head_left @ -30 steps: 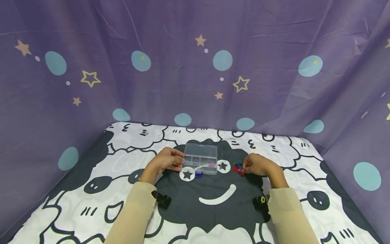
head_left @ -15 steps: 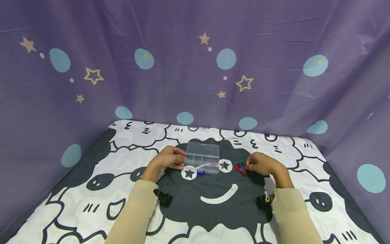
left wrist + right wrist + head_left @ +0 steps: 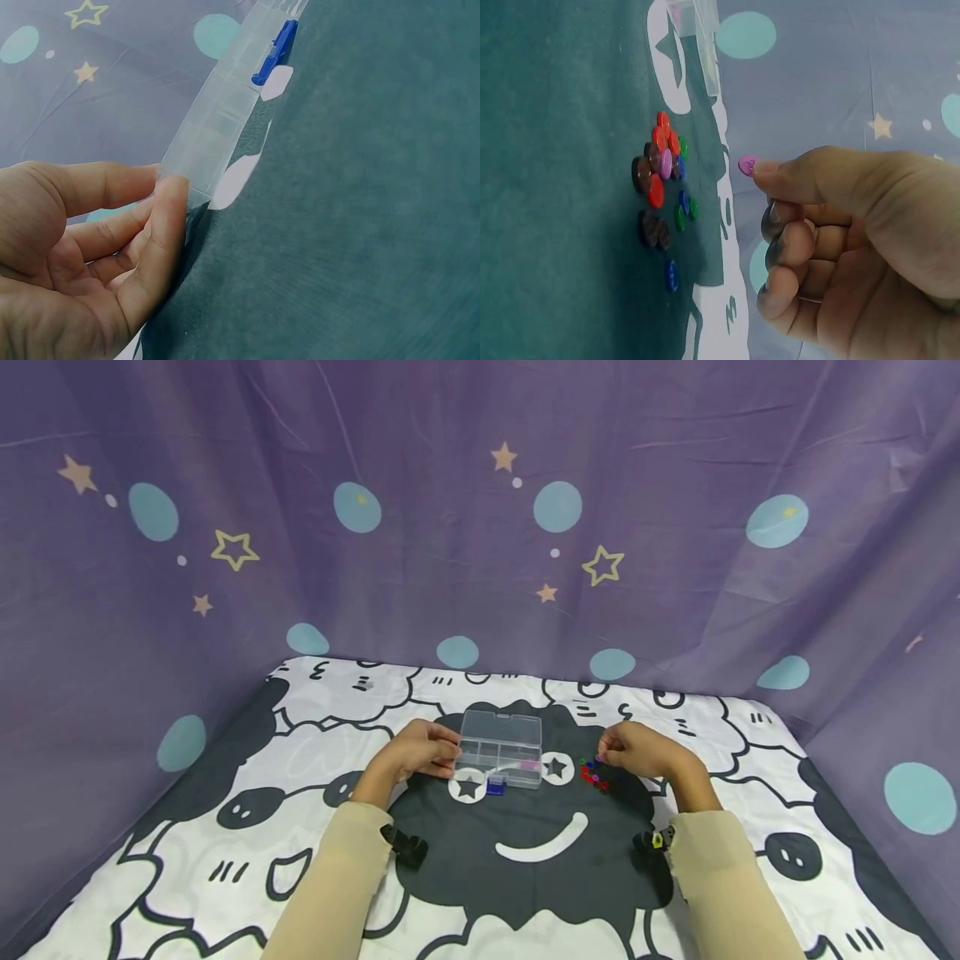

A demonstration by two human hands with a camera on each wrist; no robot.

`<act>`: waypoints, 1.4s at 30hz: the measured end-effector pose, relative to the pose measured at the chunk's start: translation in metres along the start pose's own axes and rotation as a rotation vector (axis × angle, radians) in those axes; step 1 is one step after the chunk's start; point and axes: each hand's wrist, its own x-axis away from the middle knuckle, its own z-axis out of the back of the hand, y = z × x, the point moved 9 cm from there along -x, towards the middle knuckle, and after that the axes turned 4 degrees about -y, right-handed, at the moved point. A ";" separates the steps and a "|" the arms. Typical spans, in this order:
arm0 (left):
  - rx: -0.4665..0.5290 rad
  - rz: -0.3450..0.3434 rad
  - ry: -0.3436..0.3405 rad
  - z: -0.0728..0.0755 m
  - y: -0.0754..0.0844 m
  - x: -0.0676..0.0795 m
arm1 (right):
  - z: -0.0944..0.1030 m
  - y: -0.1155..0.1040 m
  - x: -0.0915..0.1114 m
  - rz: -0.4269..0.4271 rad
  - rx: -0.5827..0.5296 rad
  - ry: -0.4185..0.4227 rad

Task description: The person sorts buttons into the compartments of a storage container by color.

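Note:
A clear plastic compartment box (image 3: 480, 750) lies on the dark part of the cloth with its lid raised at the back. My left hand (image 3: 416, 750) pinches the box's left end between thumb and fingers, as the left wrist view also shows. Pink pieces (image 3: 530, 766) sit in the front right compartment. My right hand (image 3: 641, 750) pinches a pink button (image 3: 747, 165) between thumb and fingertip, raised off the cloth. Below it lies a loose group of small buttons: red (image 3: 655, 190), brown (image 3: 641, 174), blue (image 3: 672, 275), green (image 3: 679, 218) and one more pink.
A blue latch (image 3: 496, 787) sticks out from the box's front edge. The sheep-print cloth (image 3: 532, 885) covers the whole surface. A purple curtain (image 3: 420, 585) with stars and dots hangs behind and at both sides.
My right hand has lifted a pink button from the group and moved slightly up and left with it. My left hand keeps its hold on the box.

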 end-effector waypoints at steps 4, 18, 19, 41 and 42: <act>0.002 -0.004 0.000 0.001 0.000 0.000 | -0.002 -0.006 -0.006 -0.003 -0.004 -0.025; 0.002 -0.005 0.005 0.002 0.001 0.001 | -0.007 -0.037 -0.027 0.066 0.076 -0.028; 0.002 -0.005 0.004 0.002 0.000 0.001 | -0.007 -0.039 -0.029 0.073 0.078 -0.025; 0.001 -0.008 -0.003 0.001 -0.001 0.000 | -0.025 -0.078 -0.055 0.138 0.112 -0.042; 0.000 -0.008 -0.002 0.000 -0.001 0.000 | -0.026 -0.079 -0.056 0.138 0.120 -0.040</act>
